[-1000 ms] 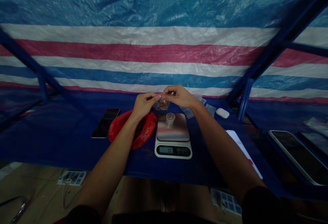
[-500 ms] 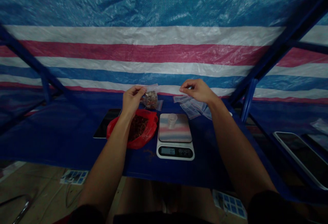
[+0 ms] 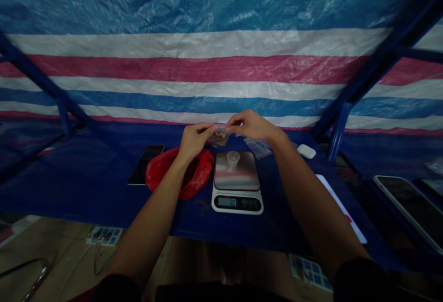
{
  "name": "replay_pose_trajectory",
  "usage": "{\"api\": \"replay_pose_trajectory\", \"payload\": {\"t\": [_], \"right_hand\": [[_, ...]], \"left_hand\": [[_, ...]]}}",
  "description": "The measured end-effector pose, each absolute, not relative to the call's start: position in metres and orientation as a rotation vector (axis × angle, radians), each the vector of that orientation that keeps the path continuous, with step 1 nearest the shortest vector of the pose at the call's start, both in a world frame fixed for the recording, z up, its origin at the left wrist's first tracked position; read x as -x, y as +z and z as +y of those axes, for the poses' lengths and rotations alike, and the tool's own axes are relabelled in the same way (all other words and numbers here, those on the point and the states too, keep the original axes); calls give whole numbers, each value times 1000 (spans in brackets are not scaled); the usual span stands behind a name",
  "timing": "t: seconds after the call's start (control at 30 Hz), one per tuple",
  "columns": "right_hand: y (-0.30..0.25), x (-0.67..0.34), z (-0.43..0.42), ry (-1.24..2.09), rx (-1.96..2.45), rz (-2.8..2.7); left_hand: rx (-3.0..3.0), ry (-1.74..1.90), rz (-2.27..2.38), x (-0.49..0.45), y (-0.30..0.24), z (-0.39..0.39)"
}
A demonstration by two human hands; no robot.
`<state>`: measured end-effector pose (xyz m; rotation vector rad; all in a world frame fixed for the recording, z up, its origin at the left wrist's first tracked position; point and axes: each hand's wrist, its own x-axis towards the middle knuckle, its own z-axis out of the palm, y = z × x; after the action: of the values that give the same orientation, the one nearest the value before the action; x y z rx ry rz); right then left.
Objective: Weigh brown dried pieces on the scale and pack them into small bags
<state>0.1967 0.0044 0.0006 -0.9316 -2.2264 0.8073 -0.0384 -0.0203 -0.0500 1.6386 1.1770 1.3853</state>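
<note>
A small clear zip bag (image 3: 220,137) with brownish bits in it is pinched at its top edge between both hands, beyond the scale. My left hand (image 3: 196,140) is closed on the bag's left corner, and my right hand (image 3: 249,125) pinches its right corner. Below my left forearm lies a red plastic bag (image 3: 199,183), open at the top, with dark reddish bits inside, partly hidden by the arm. A white kitchen scale (image 3: 236,203) bears a small clear cup (image 3: 233,158) on its steel plate. Flat clear zip bags (image 3: 259,148) lie under and beside my right hand.
A dark tablet or phone (image 3: 141,168) lies left of the red bag. At right are a white rounded case (image 3: 306,151), a white flat item (image 3: 341,207) partly behind my forearm, and a phone (image 3: 411,210). Blue metal posts (image 3: 337,131) flank the blue table (image 3: 83,177).
My right hand has moved left and down from above the flat bags to take the filled bag's right corner. My left hand has shifted right with the bag.
</note>
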Motion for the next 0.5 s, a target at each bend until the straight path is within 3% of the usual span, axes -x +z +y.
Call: {"api": "replay_pose_trajectory", "payload": {"t": [0.3, 0.5], "right_hand": [[2, -207, 9, 723, 969, -2236], [9, -210, 1, 691, 1038, -2244]], "left_hand": [[-2011, 1294, 1246, 45, -41, -28], [-2266, 1094, 1738, 107, -14, -71]]}}
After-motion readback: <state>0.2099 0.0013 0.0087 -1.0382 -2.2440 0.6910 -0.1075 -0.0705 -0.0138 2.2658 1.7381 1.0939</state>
